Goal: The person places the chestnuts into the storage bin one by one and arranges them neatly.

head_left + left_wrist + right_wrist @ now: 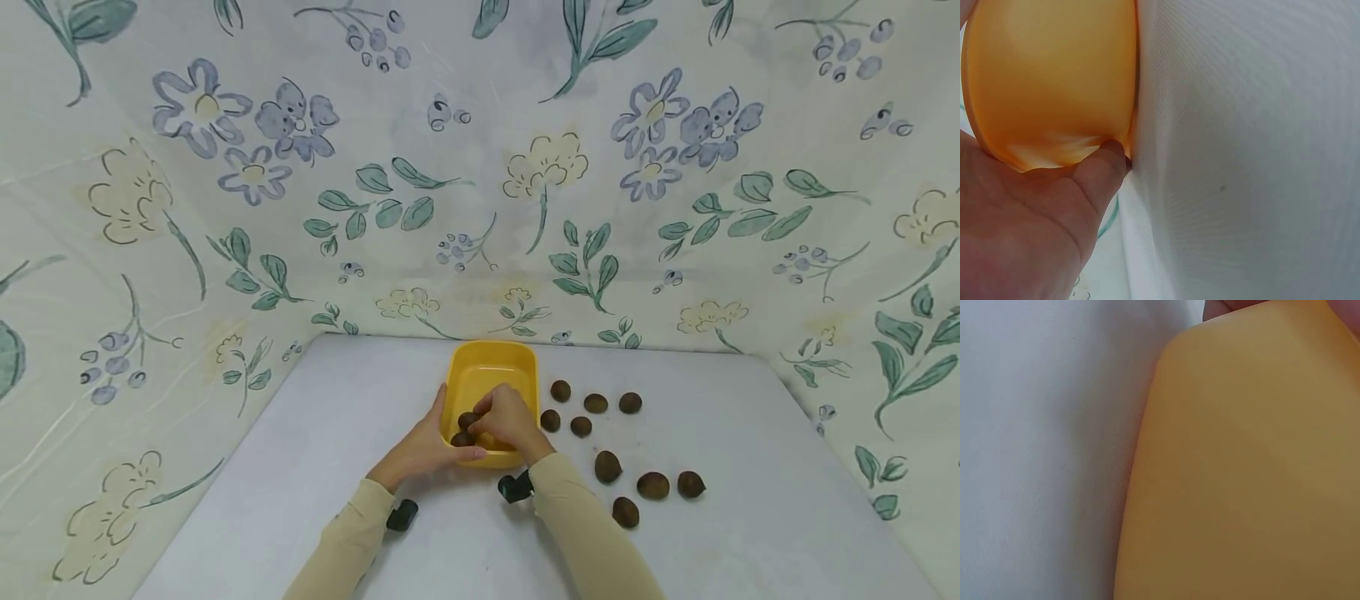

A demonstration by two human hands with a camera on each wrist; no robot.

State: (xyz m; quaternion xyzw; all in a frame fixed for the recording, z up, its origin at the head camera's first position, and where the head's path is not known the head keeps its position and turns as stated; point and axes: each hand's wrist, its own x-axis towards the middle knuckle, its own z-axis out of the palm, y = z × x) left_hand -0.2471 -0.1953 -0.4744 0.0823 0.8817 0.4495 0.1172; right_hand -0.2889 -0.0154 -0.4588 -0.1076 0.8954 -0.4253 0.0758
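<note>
A yellow plastic container stands on the table with its long side pointing away. At its near left corner my left hand holds it, thumb along the front wall and fingers against the left side; the left wrist view shows the thumb pressed to the yellow wall. My right hand reaches down inside, its fingertips pinching a brown chestnut. Another chestnut lies beside it in the near left corner. In the right wrist view the container's wall hides most of the right hand.
Several chestnuts lie right of the container: a far group with one chestnut in its middle, and a nearer group around another chestnut. A white surface carries everything. Flower-patterned cloth rises behind and at both sides.
</note>
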